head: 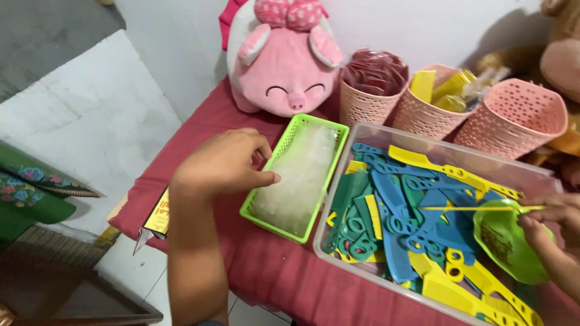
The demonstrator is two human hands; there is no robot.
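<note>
My left hand (232,160) rests with curled fingers on the left rim of a lime green basket (284,142) filled with clear plastic sleeves (299,178); its thumb tip touches the plastic, and I cannot tell whether it grips a sleeve. At the right edge, my right hand (553,214) holds a thin yellow comb (477,208) level, together with a green oval mirror-like piece (504,241). Both hang over a clear plastic tub (386,134) piled with blue, green and yellow combs (393,217).
A pink plush pig (284,60) sits at the back of the red-covered table (272,271). Three pink perforated cups (513,118) behind the tub hold red packets and yellow combs. A yellow card (159,217) lies at the table's left edge. Floor and green cushions lie left.
</note>
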